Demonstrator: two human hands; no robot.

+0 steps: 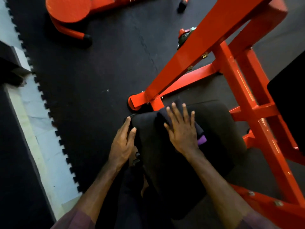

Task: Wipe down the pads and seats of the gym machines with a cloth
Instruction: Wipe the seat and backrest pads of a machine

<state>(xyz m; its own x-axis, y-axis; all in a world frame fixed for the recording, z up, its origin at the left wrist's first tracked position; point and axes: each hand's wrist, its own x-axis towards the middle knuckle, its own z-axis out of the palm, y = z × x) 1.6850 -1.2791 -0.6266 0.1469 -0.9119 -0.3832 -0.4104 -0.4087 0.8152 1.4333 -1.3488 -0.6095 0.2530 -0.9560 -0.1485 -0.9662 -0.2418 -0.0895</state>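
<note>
- Cloth, dark with a purple edge showing, lies on the black seat of the red machine, flattened under my right hand, whose fingers are spread.
- My left hand, fingers straight and together, touches the seat's near edge.
- I judge the wiping step is underway on this seat.
- Next I should sweep across the uncovered far side, keeping the palm pressing evenly.
</note>
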